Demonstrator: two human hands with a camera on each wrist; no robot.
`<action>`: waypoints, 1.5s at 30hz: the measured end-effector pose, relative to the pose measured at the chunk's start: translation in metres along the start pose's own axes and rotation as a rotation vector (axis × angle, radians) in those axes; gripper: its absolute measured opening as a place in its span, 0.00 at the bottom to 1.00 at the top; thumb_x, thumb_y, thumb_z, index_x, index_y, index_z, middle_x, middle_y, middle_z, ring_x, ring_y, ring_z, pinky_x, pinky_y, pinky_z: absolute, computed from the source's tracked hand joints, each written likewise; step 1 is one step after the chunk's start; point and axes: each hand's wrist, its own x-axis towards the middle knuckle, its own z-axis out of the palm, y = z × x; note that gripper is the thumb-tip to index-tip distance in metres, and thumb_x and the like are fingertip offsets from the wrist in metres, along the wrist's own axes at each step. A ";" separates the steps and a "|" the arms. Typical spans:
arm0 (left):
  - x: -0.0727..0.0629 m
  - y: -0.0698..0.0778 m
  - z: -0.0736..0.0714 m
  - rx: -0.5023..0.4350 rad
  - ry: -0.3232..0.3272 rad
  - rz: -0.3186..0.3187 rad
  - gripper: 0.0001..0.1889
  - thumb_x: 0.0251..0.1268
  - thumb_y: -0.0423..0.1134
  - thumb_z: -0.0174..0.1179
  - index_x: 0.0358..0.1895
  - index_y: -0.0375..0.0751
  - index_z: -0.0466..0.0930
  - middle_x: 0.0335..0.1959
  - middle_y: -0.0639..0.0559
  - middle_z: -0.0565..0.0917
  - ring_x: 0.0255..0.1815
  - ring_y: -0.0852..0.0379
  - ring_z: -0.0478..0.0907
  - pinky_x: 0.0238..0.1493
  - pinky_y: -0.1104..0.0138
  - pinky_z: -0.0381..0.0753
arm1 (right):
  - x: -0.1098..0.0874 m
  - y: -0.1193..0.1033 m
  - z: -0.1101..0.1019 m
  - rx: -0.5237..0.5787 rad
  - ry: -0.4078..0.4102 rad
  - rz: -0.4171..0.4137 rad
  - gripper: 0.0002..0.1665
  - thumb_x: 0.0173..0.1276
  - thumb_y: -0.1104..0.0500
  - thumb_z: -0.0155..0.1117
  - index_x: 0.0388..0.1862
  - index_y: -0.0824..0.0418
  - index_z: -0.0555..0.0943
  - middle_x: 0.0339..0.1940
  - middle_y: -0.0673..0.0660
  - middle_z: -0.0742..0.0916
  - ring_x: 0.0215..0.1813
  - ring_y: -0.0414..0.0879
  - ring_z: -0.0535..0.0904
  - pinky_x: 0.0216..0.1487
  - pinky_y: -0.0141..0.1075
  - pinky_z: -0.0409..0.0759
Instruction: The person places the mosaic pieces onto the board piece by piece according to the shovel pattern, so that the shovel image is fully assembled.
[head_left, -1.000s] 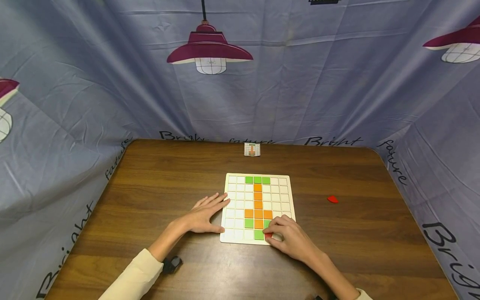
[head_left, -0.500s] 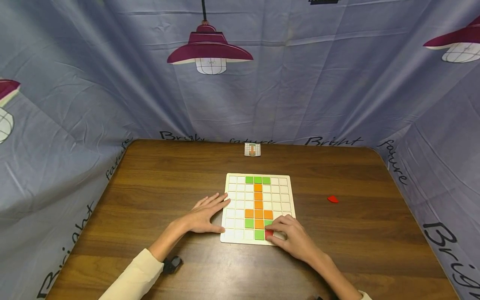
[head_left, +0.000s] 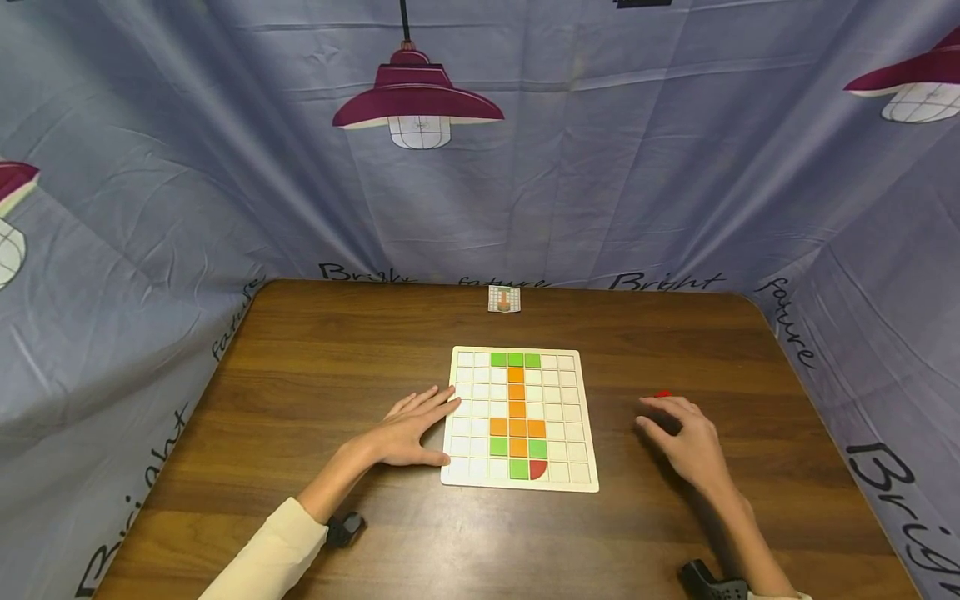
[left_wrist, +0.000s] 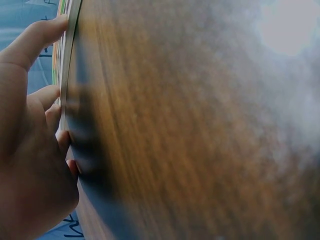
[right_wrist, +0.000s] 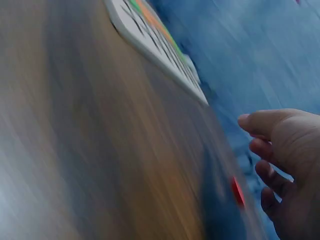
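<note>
A white grid board (head_left: 465, 429) lies on the table, with green and orange square tiles forming a pattern on it. One red quarter-round tile (head_left: 537, 470) sits in its bottom row, right of a green tile (head_left: 519, 469). My left hand (head_left: 408, 432) rests with spread fingers on the board's left edge; the left wrist view shows thumb and fingertips at that edge. To the right of the board, my right hand (head_left: 686, 437) hovers with loosely bent fingers, holding nothing. Just beyond its fingertips lies another red piece (head_left: 663, 393), partly hidden in the head view; the right wrist view shows it too (right_wrist: 237, 192).
A small pattern card (head_left: 504, 299) lies at the table's far edge, behind the board. Grey-blue curtains (head_left: 525, 192) with printed lamps and lettering enclose the brown wooden table (head_left: 345, 325) at the back and sides.
My right hand has let go of the red tile on the board and moved right, over to the loose red piece. The left hand has stayed where it was.
</note>
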 end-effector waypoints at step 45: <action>-0.001 0.002 -0.001 -0.006 0.009 0.005 0.49 0.61 0.60 0.65 0.81 0.45 0.52 0.81 0.49 0.49 0.81 0.44 0.41 0.73 0.42 0.42 | 0.021 -0.001 0.000 -0.052 -0.072 0.047 0.17 0.60 0.56 0.77 0.46 0.61 0.88 0.36 0.51 0.88 0.42 0.51 0.80 0.43 0.37 0.74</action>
